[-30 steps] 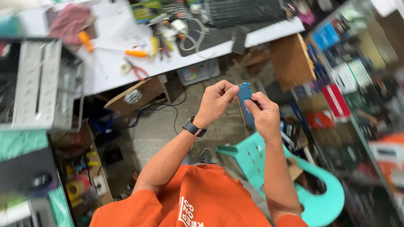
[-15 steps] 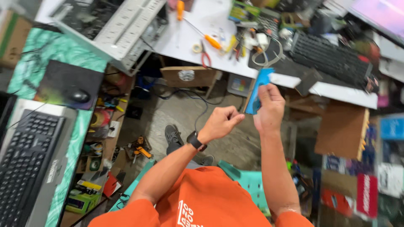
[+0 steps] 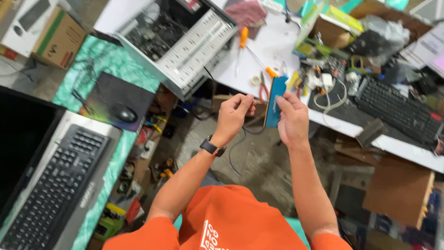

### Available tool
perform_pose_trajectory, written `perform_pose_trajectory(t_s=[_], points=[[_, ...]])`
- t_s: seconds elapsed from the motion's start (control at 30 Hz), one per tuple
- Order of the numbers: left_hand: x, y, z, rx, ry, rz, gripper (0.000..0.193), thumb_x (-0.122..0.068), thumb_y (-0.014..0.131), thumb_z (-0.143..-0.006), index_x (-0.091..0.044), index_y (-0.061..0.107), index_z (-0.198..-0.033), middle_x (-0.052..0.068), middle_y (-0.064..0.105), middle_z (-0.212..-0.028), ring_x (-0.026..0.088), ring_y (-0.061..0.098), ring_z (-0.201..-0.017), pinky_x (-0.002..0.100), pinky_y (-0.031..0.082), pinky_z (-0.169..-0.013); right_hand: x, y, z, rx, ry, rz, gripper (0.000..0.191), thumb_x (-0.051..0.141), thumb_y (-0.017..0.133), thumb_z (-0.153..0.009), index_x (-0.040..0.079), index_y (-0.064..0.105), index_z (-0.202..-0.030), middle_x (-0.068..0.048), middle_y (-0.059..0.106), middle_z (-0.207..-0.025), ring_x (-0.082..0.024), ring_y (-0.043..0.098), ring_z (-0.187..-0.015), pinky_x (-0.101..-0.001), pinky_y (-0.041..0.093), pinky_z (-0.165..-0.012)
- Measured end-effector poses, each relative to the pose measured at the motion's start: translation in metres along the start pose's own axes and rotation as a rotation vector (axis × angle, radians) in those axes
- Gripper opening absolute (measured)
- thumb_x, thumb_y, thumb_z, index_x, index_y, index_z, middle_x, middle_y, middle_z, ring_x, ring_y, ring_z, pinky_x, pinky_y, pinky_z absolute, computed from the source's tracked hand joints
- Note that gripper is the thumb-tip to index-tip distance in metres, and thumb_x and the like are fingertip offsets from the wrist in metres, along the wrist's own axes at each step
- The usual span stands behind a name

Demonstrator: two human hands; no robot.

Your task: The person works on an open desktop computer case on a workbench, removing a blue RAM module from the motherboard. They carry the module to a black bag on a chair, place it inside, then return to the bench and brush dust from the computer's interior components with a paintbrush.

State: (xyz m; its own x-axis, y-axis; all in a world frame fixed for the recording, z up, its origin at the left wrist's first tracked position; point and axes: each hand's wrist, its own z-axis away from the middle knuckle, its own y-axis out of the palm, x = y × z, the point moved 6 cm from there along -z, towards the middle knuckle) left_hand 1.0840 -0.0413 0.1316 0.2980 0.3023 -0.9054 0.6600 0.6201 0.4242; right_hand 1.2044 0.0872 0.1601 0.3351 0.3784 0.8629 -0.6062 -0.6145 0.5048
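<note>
Right hand [image 3: 290, 121] grip clamped on blue card [image 3: 276, 100], left hand [image 3: 234, 114] pinched shut alongside, just off table edge [image 3: 370, 139].

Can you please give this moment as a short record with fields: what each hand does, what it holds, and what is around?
left hand: raised, fingers pinched beside the board; what it pinches is too small to tell
right hand: holds a flat blue circuit board upright by its edge
wrist: black watch on the left arm
ahead: open computer case on a white table; orange-handled screwdriver; black keyboard
left side: second black keyboard; black mouse on a dark pad
</note>
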Motion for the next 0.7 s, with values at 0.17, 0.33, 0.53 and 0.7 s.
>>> perform_pose_trajectory(t_s=[0.17, 0.33, 0.53, 0.7], points=[[-0.039, -0.05, -0.052, -0.07, 0.09, -0.181, 0.022, -0.021, 0.069, -0.099, 0.0, 0.073, -0.1, 0.0, 0.072, -0.081, 0.005, 0.065, -0.074, 0.023, 0.051, -0.067, -0.039, 0.053, -0.043, 0.07, 0.097, 0.142, 0.019, 0.002, 0.061, -0.1, -0.005, 0.069, -0.116, -0.005, 0.071, -0.103, -0.01, 0.065, -0.091, -0.0255, 0.052, -0.083], [-0.052, -0.1, -0.084, -0.118, 0.094, -0.185, 0.022, -0.022, 0.07, -0.099, -0.001, 0.073, -0.098, -0.001, 0.07, -0.08, 0.003, 0.06, -0.072, 0.022, 0.049, -0.066, -0.079, 0.09, -0.081, 0.098, 0.138, 0.181, 0.018, 0.003, 0.063, -0.101, -0.005, 0.069, -0.115, -0.004, 0.071, -0.102, -0.008, 0.063, -0.09, -0.0235, 0.05, -0.083], [-0.038, -0.143, -0.091, -0.203, 0.089, -0.344, 0.023, -0.022, 0.072, -0.097, -0.001, 0.07, -0.089, -0.003, 0.063, -0.071, 0.002, 0.052, -0.066, 0.024, 0.044, -0.058, -0.114, 0.124, -0.13, 0.002, 0.108, 0.135, 0.018, 0.003, 0.065, -0.099, -0.003, 0.067, -0.116, -0.003, 0.071, -0.1, -0.008, 0.064, -0.088, -0.0238, 0.05, -0.081], [-0.026, -0.178, -0.091, -0.181, 0.013, -0.411, 0.031, -0.023, 0.07, -0.1, 0.001, 0.067, -0.081, -0.002, 0.059, -0.063, 0.003, 0.048, -0.062, 0.026, 0.041, -0.053, -0.128, 0.146, -0.172, 0.001, 0.141, 0.029, 0.016, 0.005, 0.063, -0.101, -0.002, 0.066, -0.116, -0.004, 0.072, -0.102, -0.01, 0.066, -0.088, -0.0255, 0.052, -0.079]])
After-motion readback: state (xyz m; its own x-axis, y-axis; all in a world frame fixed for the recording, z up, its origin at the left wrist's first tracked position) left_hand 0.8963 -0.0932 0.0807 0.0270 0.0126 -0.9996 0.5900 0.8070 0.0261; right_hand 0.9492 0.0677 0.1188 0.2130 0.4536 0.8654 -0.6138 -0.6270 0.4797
